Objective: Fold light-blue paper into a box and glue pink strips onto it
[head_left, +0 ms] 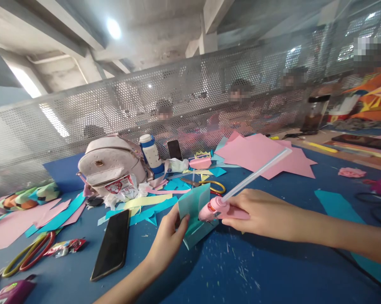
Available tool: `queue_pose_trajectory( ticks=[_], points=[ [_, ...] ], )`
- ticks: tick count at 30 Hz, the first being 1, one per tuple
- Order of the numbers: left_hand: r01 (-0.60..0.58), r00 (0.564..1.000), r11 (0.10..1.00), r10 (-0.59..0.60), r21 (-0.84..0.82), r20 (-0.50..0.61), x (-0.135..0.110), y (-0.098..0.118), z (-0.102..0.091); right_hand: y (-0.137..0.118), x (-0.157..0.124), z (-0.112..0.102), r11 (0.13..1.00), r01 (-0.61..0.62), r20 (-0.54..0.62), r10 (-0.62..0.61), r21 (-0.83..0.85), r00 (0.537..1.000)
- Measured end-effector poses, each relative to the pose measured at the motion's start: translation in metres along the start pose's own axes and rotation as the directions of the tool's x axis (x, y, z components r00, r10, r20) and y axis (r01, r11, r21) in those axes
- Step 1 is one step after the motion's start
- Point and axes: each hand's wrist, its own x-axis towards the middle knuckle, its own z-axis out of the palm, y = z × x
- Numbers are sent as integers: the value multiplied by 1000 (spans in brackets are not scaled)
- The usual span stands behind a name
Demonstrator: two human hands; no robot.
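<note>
My left hand (167,237) pinches a folded teal paper piece (195,211) and holds it upright on the blue table (228,266). My right hand (263,213) is wrapped around a pink glue gun (214,209) with a long clear glue stick (257,174) sticking out behind it. The gun's nozzle points left and touches the teal paper near its middle.
A black phone (112,244) lies left of my left hand. Behind are a pink bag (110,162), a bottle (151,152), paper scraps, scissors (206,185) and large pink sheets (260,157). Red and yellow scissors (28,252) lie at far left. People sit behind a perforated screen (190,101).
</note>
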Motion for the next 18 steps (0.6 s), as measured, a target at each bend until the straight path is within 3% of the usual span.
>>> queue_pose_trajectory(
  ticks=[5, 10, 18],
  points=[
    [-43, 999, 987, 46, 154, -17, -2, 2, -11, -1, 0, -3, 998, -65, 11, 65, 2, 998],
    [-33, 999, 988, 28, 152, 35, -2, 1, -11, -8, 2, -5, 985, -101, 78, 91, 140, 993],
    [-43, 999, 989, 40, 142, 27, -3, -5, -9, -9, 6, -4, 994, -73, 38, 70, 77, 997]
  ],
)
